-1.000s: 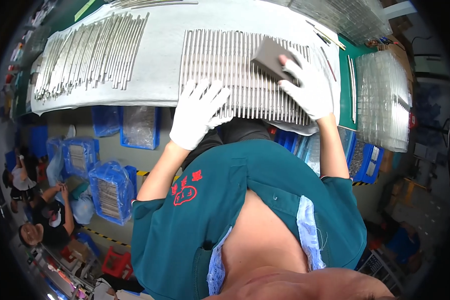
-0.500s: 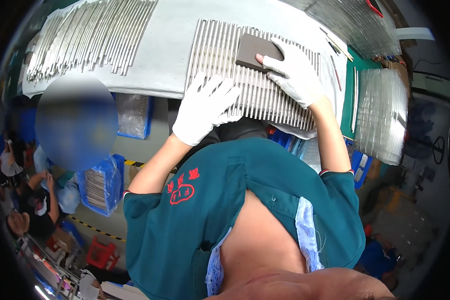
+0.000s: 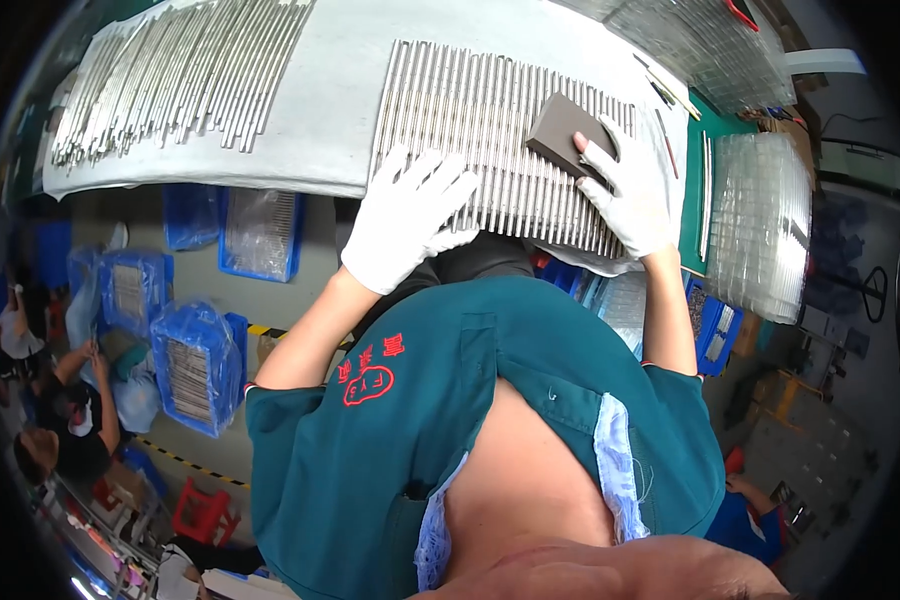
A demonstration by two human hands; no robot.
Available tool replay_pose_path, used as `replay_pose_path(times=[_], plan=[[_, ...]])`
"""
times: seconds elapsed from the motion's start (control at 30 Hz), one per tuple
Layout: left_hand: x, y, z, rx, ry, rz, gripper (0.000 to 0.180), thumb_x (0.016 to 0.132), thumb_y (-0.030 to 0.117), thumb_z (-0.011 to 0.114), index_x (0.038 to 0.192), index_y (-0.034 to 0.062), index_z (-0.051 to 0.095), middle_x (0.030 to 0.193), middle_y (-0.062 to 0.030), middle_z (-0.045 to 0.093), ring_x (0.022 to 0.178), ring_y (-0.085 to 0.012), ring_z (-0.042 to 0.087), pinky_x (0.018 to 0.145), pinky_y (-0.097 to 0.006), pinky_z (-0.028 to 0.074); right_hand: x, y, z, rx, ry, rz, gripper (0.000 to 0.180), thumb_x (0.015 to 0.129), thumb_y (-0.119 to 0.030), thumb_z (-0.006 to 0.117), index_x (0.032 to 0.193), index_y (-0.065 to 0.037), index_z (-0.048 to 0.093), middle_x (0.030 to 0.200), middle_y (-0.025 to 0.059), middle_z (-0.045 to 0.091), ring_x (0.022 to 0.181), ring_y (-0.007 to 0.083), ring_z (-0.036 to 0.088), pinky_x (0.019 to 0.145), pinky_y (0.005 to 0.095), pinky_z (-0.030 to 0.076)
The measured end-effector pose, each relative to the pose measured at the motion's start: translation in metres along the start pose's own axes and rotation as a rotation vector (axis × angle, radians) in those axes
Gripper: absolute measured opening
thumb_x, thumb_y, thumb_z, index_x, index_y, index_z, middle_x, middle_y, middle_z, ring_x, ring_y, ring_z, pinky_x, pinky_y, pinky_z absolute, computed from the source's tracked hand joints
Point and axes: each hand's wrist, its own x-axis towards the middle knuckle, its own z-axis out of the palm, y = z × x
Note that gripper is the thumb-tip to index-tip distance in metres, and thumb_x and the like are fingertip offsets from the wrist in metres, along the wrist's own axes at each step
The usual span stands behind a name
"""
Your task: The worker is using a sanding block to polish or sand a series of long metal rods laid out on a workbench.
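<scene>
Rod row (image 3: 490, 130): your left hand (image 3: 410, 220) lies flat, fingers spread wide; your right hand (image 3: 630, 185) grips sanding block (image 3: 567, 128) near the right end. Left pile (image 3: 170, 75) looks untouched.

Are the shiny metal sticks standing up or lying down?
Lying down. The metal rods lie flat, side by side in a row on the grey cloth, under both gloved hands.

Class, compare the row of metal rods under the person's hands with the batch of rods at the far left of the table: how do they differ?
The near row of rods lies neat, parallel and evenly spaced; the far-left batch is looser, with rods overlapping and skewed. The near row has the left hand pressing on it and the right hand holding a grey block against it; the far-left batch is untouched. Both rest on grey sheet.
</scene>
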Motion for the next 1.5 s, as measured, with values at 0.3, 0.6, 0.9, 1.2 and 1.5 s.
replay_pose_path(times=[0.3, 0.6, 0.9, 1.2, 1.5], plan=[[0.001, -0.003, 0.003, 0.007, -0.039, 0.013, 0.06, 0.08, 0.049, 0.064, 0.119, 0.0031, 0.062, 0.123, -0.0161, 0.058, 0.113, -0.0322, 0.053, 0.103, -0.047, 0.035, -0.008, -0.004, -0.003, -0.004, 0.018, 0.014, 0.042, 0.082, -0.032, 0.068, 0.123, -0.023, 0.066, 0.13, 0.0188, 0.055, 0.112, 0.035, 0.055, 0.098, 0.0425, 0.043], [-0.003, -0.05, -0.015, 0.343, 0.008, -0.034, 0.035, 0.08, 0.032, 0.069, 0.114, 0.0229, 0.068, 0.127, -0.0226, 0.055, 0.113, -0.0469, 0.05, 0.093, -0.059, 0.039, -0.015, 0.003, -0.005, 0.031, -0.009, 0.033, 0.042, 0.081, -0.028, 0.07, 0.123, -0.023, 0.066, 0.132, 0.0205, 0.053, 0.115, 0.0358, 0.053, 0.098, 0.0421, 0.042], [0.013, -0.039, -0.017, 0.064, 0.126, -0.136, 0.038, 0.079, 0.03, 0.072, 0.111, 0.0104, 0.069, 0.114, -0.0254, 0.056, 0.103, -0.0395, 0.051, 0.085, -0.046, 0.04, 0.052, -0.02, 0.02, -0.035, 0.089, -0.116, 0.042, 0.083, -0.024, 0.068, 0.125, -0.032, 0.063, 0.127, 0.0204, 0.055, 0.11, 0.0361, 0.057, 0.094, 0.0414, 0.047], [0.007, -0.043, -0.009, 0.108, 0.186, -0.181, 0.042, 0.078, 0.042, 0.071, 0.109, 0.0147, 0.072, 0.109, -0.0261, 0.059, 0.1, -0.0383, 0.054, 0.089, -0.05, 0.04, 0.043, -0.009, 0.005, -0.065, 0.038, -0.129, 0.041, 0.082, -0.023, 0.069, 0.122, -0.031, 0.065, 0.126, 0.0188, 0.056, 0.107, 0.0351, 0.059, 0.092, 0.0403, 0.048], [0.002, -0.048, -0.004, 0.158, 0.18, -0.124, 0.044, 0.077, 0.044, 0.07, 0.109, 0.0141, 0.072, 0.109, -0.0276, 0.059, 0.1, -0.038, 0.055, 0.088, -0.049, 0.04, 0.046, -0.008, 0.005, -0.032, 0.019, -0.182, 0.044, 0.08, -0.021, 0.071, 0.123, -0.031, 0.065, 0.127, 0.02, 0.055, 0.11, 0.0366, 0.057, 0.094, 0.042, 0.048]])
